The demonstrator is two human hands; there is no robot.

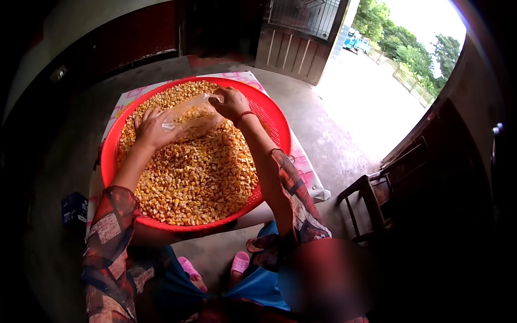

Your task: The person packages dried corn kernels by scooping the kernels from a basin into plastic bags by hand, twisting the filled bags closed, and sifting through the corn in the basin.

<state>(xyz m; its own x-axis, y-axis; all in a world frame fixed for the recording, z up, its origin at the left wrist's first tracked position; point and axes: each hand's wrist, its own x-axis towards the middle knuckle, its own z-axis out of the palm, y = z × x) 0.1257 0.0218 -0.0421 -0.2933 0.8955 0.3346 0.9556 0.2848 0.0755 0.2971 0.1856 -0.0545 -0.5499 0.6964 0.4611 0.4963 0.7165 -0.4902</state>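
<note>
A wide red plastic basket point(280, 121) holds a thick layer of yellow-orange corn kernels point(194, 185). Over the far part of the kernels is a clear plastic bag point(186, 110), stretched between my two hands. My left hand point(153, 129) grips the bag's left side, its fingertips close to the kernels. At the bag's right end, my right hand point(231, 104) has its fingers curled around the plastic, with a red beaded bracelet on the wrist. Kernels show through the bag; whether they lie inside or beneath it, I cannot tell.
Under the basket is a table with a pink-and-white cover point(307, 172). A dark wooden chair point(371, 202) stands at the right. On the floor at the left is a dark blue box point(74, 209). A door point(296, 48) stands open to a bright yard.
</note>
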